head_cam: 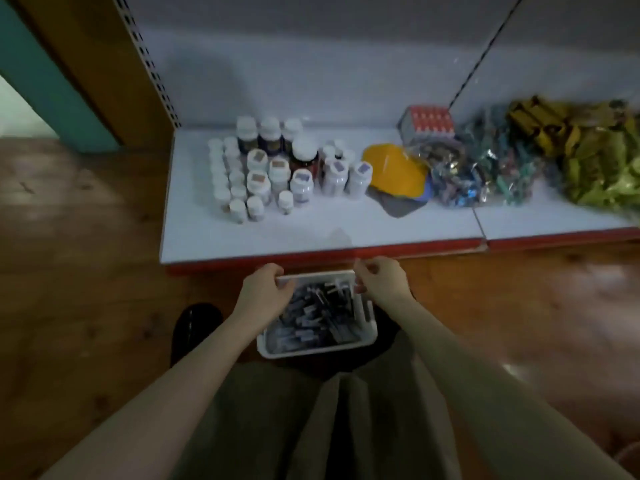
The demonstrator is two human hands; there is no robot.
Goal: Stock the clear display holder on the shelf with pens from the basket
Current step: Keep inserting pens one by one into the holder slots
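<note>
Head view: a white rectangular plastic basket (313, 348) sits just before the red front edge of the flat white shelf (311, 223), above the glossy wooden floor (69, 237). It is packed with slim dark pens (318, 306) lying jumbled. The left hand (266, 289) curls its fingers over the basket's far-left rim corner and the right hand (381, 282) pinches the far-right corner, so each grip is closed on the rim. Round white-capped bottles (266, 168) cluster at the shelf's left rear. Crinkly clear bags (485, 174) heap toward its right edge, with a smooth yellow domed piece (394, 169) between the bottles and the bags.
</note>
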